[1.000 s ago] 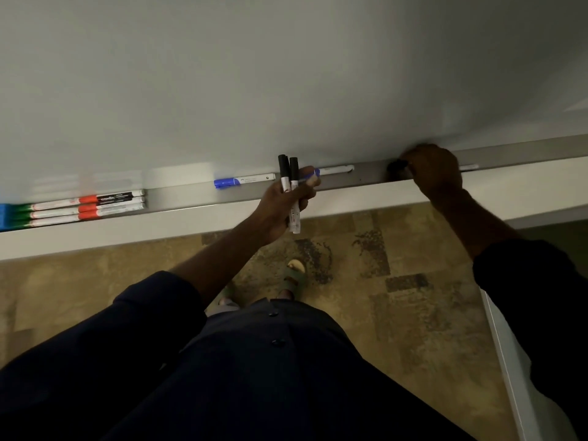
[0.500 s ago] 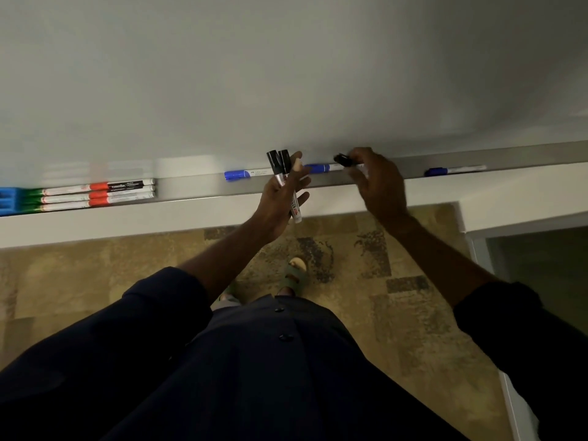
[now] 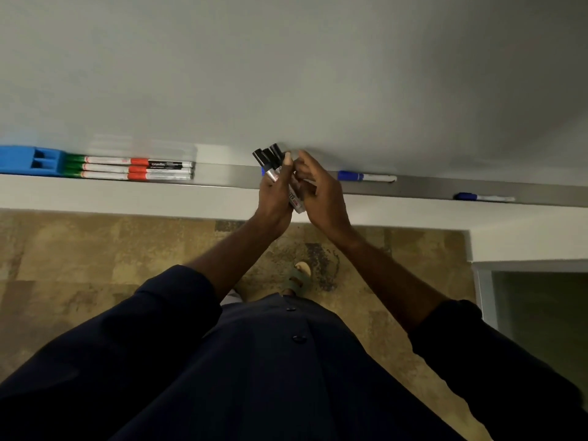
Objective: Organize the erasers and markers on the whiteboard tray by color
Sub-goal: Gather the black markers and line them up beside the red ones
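Left hand (image 3: pixel 275 189) closed in a fist-like grip, arm extended forward; right hand (image 3: pixel 321 192) touching it, fingers (image 3: pixel 302 165) curled loosely.

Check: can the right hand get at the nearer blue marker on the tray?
Probably yes: the blue marker lies alone on the tray, just beside the right hand, nothing between them.
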